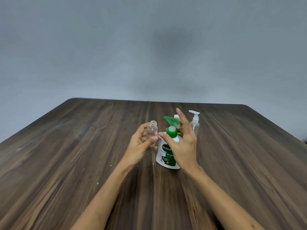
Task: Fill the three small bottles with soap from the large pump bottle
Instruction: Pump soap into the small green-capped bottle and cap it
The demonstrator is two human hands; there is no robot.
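The large white pump bottle [164,151] with a green pump head [172,123] stands mid-table. My left hand [141,145] grips a small clear bottle [152,130] with its neck uncapped, upright just left of the pump nozzle. My right hand [182,143] hovers with straight, spread fingers at the right side of the pump, thumb stretched across the bottle's shoulder. A second small clear bottle [194,125] with a white pump top stands behind on the right. A white cap [176,116] of another small bottle peeks out behind the green pump; the rest of that bottle is hidden.
The brown wooden table [83,146] spreads wide around the bottles, its far edge against a grey wall [149,47]. Small white specks dot the wood near my left forearm.
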